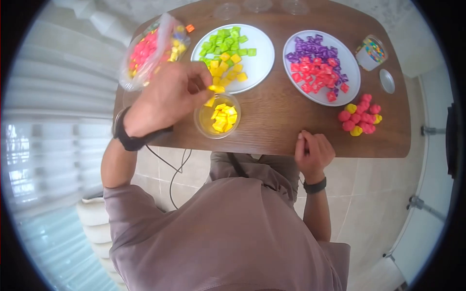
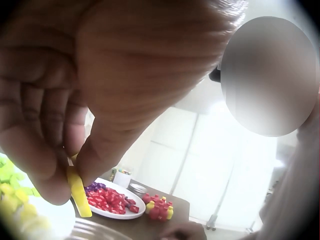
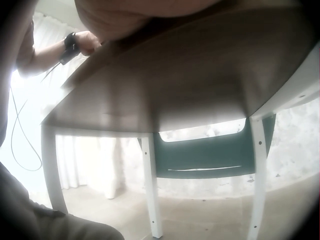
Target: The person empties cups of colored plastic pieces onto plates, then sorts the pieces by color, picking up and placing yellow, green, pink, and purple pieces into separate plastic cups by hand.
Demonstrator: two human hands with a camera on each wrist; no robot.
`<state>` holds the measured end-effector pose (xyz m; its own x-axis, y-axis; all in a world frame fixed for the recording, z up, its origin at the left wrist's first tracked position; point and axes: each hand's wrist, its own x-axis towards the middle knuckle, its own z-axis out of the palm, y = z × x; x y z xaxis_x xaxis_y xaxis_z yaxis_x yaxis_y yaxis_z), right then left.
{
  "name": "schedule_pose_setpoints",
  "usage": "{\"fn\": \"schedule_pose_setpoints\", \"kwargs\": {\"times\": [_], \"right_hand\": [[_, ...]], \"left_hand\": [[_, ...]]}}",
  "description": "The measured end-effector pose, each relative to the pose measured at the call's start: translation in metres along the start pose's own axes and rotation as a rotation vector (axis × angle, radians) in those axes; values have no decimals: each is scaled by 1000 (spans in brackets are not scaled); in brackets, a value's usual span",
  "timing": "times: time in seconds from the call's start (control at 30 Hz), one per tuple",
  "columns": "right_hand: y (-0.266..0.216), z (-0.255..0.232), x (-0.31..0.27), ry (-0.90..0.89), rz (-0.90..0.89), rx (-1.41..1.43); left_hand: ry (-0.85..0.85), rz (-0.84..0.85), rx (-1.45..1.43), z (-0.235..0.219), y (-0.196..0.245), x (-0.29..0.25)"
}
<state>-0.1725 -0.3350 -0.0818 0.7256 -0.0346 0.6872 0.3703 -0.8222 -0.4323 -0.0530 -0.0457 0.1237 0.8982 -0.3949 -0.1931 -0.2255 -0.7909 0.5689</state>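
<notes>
My left hand pinches a small flat yellow piece between thumb and forefinger. It is above the rim of a clear round tub, which holds several yellow pieces. Just beyond, a white plate carries green squares at the back and yellow squares at the front. My right hand rests at the table's front edge with fingers loosely curled, holding nothing. From the right wrist view, mostly the table's underside shows.
On the right, another white plate bears purple and red squares. Beside it are pink and yellow balls, a cup of colourful bits and a lid. A clear bag of coloured pieces lies at left, near an orange square.
</notes>
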Motion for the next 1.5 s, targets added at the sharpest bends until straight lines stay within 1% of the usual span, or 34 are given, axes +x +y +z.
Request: {"fn": "schedule_pose_setpoints", "kwargs": {"times": [0.03,0.07,0.1,0.17,0.2,0.23,0.3,0.33,0.37,0.4,0.43,0.5,0.53,0.57,0.6,0.63,0.67,0.7,0.77,0.8,0.83,0.9,0.93,1.0,1.03,1.1,1.13,1.17,1.23,1.27,1.33,1.4,1.47,1.5], "right_hand": [[0,0,0,-8,-3,12],[1,0,0,-9,-4,14],[2,-2,1,-15,-2,8],[4,-9,-3,-36,2,66],[4,-13,-5,-51,6,121],[1,-22,-11,-51,3,117],[-11,-46,-38,-61,112,179],[-12,-51,-55,-63,117,174],[-9,-51,-80,-209,376,190],[-5,-52,-111,-356,642,203],[3,-52,-152,-355,662,189],[26,-52,-238,-585,835,-107],[20,-67,-268,-775,880,-88],[14,-77,-276,-964,916,-65],[11,-79,-284,-990,945,59],[-5,-80,-281,-1019,978,188],[-26,-81,-250,-958,985,158],[-23,-74,-246,-952,989,150],[-24,-71,-255,-1023,913,-19],[-16,-71,-277,-873,885,14],[-16,-71,-275,-874,879,9],[-26,-69,-256,-646,1023,272],[-20,-63,-257,-650,1015,268],[-14,-54,-269,-644,793,58],[-16,-59,-270,-652,795,54],[-16,-68,-267,-794,785,44],[-34,-94,-255,-890,734,16],[-46,-108,-245,-895,726,18],[-60,-126,-236,-851,1066,65],[-45,-122,-264,-882,1110,143],[-16,-89,-308,-918,1124,161],[5,-65,-330,-972,1132,176],[8,-47,-335,-701,974,481],[10,-45,-336,-702,970,485]], "left_hand": [[-46,-38,7,4,-1,-6],[-34,7,79,11,-6,-9],[-39,0,70,15,-11,-10],[18,86,124,22,-15,-16],[60,135,76,22,-16,-18],[62,138,74,22,-14,-23],[205,66,76,24,-10,-40],[265,36,-36,32,-15,-49],[253,43,-40,41,-19,-59],[311,21,-131,50,-22,-72],[364,0,-222,59,-27,-84],[402,48,-309,85,-48,-107],[431,39,-356,99,-53,-114],[424,47,-366,114,-63,-115],[480,-31,-471,131,-74,-118],[529,-117,-573,145,-82,-123],[499,-140,-702,157,-84,-123],[494,-134,-708,167,-87,-120],[313,-294,-787,186,-94,-125],[253,-289,-830,196,-97,-126],[257,-287,-836,199,-96,-124],[152,-345,-855,205,-93,-124],[159,-345,-862,208,-92,-121],[68,-357,-880,214,-91,-121],[19,-365,-886,216,-91,-123],[4,-353,-853,216,-92,-127],[-13,-340,-815,216,-93,-129],[-5,-345,-817,216,-95,-130],[-29,-408,-843,217,-99,-133],[-25,-407,-844,218,-102,-133],[-75,-396,-854,224,-104,-131],[-99,-379,-833,217,-96,-127],[-126,-372,-807,216,-92,-131],[-133,-340,-791,216,-94,-130]]}}
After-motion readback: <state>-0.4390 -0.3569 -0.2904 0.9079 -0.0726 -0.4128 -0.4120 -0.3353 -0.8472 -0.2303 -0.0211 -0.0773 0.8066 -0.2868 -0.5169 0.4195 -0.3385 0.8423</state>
